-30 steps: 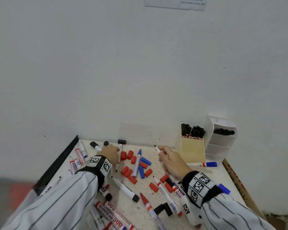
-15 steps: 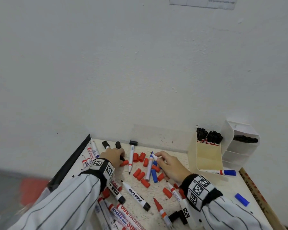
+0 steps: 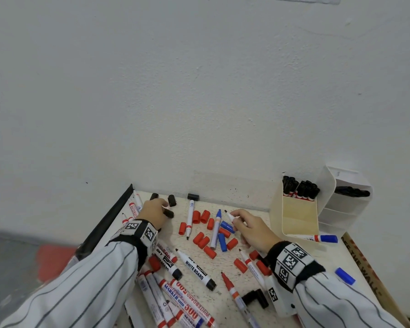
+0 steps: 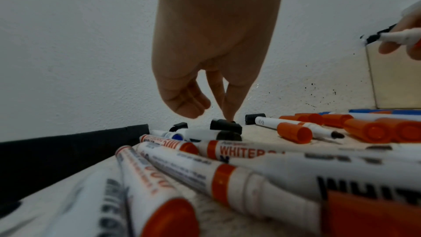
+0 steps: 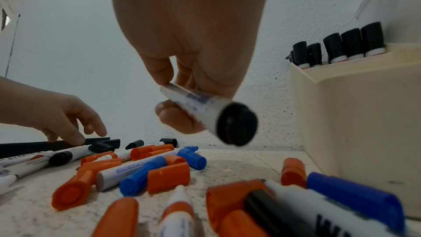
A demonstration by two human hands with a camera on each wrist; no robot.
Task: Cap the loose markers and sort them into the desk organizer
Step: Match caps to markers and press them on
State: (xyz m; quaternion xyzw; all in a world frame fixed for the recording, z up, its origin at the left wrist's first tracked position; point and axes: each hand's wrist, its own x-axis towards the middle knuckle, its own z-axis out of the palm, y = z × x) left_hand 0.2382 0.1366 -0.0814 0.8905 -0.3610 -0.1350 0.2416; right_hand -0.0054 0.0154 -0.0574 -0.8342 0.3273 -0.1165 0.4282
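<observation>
My left hand (image 3: pixel 164 209) reaches to the back left of the table; two straight fingertips (image 4: pixel 229 114) rest on a loose black cap (image 4: pixel 225 127), the other fingers curled in. More black caps (image 3: pixel 172 200) lie beside it. My right hand (image 3: pixel 237 221) grips an uncapped black marker (image 3: pixel 230 217), held above the table. Its white barrel and black end plug (image 5: pixel 237 126) fill the right wrist view. The cream desk organizer (image 3: pixel 298 218) stands at the right with several black-capped markers (image 3: pixel 300 189) upright in it.
Red caps (image 3: pixel 204 216), blue caps (image 3: pixel 227 226) and an uncapped blue marker (image 3: pixel 215 230) litter the middle. A pile of markers (image 3: pixel 182 301) lies front left. A white drawer unit (image 3: pixel 348 204) stands behind the organizer. A black strip (image 3: pixel 109 221) edges the table's left side; the wall is close behind.
The head view has swung and tilted. My left hand has shifted from the marker at the back onto the black caps. The right hand still holds the uncapped marker, a little lower.
</observation>
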